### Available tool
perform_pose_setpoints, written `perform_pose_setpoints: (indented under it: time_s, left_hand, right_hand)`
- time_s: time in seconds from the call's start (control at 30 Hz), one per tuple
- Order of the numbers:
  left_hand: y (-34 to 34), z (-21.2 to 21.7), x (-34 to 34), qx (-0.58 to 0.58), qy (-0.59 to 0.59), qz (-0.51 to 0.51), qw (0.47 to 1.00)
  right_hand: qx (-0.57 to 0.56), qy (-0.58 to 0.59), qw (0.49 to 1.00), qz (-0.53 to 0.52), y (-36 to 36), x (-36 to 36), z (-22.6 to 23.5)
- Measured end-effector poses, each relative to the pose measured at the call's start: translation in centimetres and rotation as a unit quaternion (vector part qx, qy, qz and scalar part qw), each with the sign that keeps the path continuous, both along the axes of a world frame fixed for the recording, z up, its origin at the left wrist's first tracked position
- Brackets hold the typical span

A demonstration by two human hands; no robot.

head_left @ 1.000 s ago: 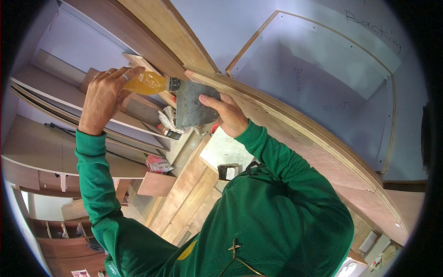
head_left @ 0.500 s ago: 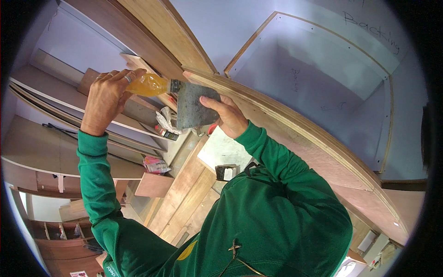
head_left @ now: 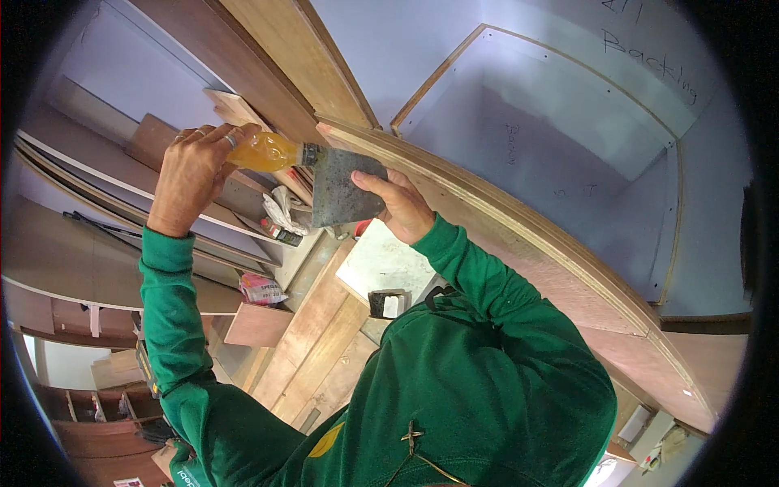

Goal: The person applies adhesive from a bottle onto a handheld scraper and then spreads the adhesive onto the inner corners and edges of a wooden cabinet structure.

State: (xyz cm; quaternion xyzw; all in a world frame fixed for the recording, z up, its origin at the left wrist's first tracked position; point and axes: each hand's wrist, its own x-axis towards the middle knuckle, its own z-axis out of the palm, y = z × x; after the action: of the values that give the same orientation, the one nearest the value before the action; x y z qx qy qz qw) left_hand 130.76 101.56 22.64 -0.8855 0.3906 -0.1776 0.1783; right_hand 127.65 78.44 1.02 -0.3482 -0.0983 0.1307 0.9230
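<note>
My left hand [head_left: 193,172] is closed around the base end of a clear plastic bottle [head_left: 268,152] with orange-yellow liquid in it. The bottle lies on its side, its dark neck pointing right. My right hand [head_left: 402,204] grips a flat, speckled grey plate [head_left: 347,188] by its right side, thumb across the face. The plate looks like a putty spreader, though its exact kind is unclear. At its upper left corner the bottle's neck meets or overlaps the plate; whether they touch I cannot tell. My left fingers wrap over the bottle, hiding its base.
A curved wooden edge [head_left: 519,201] runs past my right arm. Shelving [head_left: 97,243] stands at left. Below the hands are a white board [head_left: 381,261], a small dark box [head_left: 389,304], a pink packet [head_left: 261,288] and a crumpled white bag [head_left: 284,213]. Wooden planks [head_left: 312,341] lie lower down.
My view has shifted slightly, so the background sits a little further left. Both hands keep their holds, and the bottle and plate stay nearly as they were.
</note>
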Motion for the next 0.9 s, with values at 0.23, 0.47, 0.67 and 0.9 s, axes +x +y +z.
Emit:
perform_pose_setpoints:
  time_s: [0.23,0.47,0.67,0.9]
  left_hand:
    - [1.3,-3.9,-0.4,-0.050,-0.031,0.006,0.998]
    - [3.3,-12.4,0.1,-0.195,0.072,0.062,0.976]
    - [4.5,-26.7,-2.4,-0.674,0.268,0.092,0.682]
    - [2.2,-33.6,-7.0,-0.788,0.313,0.157,0.507]
  right_hand:
    - [-0.056,0.008,0.998,-0.003,-0.9,0.4,-0.7]
    - [-0.033,0.034,0.999,0.014,-2.8,-0.2,3.6]
    - [-0.244,0.018,0.968,-0.054,-13.5,4.6,6.1]
    - [-0.632,-0.263,0.683,-0.255,-27.1,19.9,1.5]
